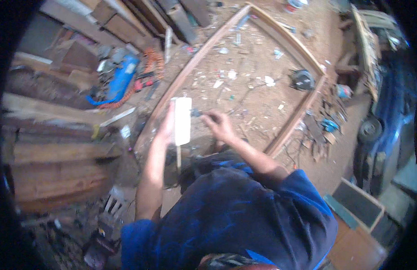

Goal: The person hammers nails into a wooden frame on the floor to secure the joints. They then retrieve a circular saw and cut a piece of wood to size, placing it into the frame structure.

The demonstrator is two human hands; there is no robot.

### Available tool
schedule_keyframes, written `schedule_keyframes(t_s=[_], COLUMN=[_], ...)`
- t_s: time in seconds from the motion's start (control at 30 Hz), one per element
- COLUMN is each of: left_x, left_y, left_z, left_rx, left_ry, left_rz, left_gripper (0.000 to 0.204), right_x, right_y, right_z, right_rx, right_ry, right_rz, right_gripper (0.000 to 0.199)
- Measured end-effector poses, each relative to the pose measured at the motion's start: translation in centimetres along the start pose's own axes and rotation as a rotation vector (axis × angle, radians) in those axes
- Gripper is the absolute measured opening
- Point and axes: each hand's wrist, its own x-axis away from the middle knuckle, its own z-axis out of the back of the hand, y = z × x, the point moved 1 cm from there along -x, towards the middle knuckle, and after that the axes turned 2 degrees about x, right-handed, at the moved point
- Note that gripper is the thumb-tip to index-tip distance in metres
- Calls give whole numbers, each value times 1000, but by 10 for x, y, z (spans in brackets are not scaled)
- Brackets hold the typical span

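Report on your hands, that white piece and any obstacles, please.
Left hand holding white piece. Right hand apart from it, grip unclear. Wooden frame on ground ahead.

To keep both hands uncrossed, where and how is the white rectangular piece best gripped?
Grip the white rectangular piece probably by the middle of its right long edge, coming from the right with the right hand: it is long and narrow, the left hand is at its left edge, and the right looks free.
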Motion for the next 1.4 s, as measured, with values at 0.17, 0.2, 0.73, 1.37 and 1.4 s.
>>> schedule_keyframes(t_s=[0.17, 0.2, 0.73, 1.37, 1.4], left_x=[-12, -16, -54, -24, -40], left_y=[10, 8, -31, -37, -43], left_z=[-70, -77, -63, 4, 12], left_rx=[-57, -85, -132, -612, -718], left_ry=[-34, -48, 4, 36, 63], left_rz=[-7, -5, -29, -242, -185], left_gripper=[59, 64, 70, 57, 54], right_x=[5, 4, -10, -6, -15], right_y=[-43, -48, -33, -9, 8], right_z=[60, 71, 69, 7, 9], right_rx=[43, 154, 201, 217, 284], right_ry=[86, 77, -85, -378, -385], right_rz=[3, 81, 18, -6, 24], right_gripper=[22, 22, 21, 24, 24])
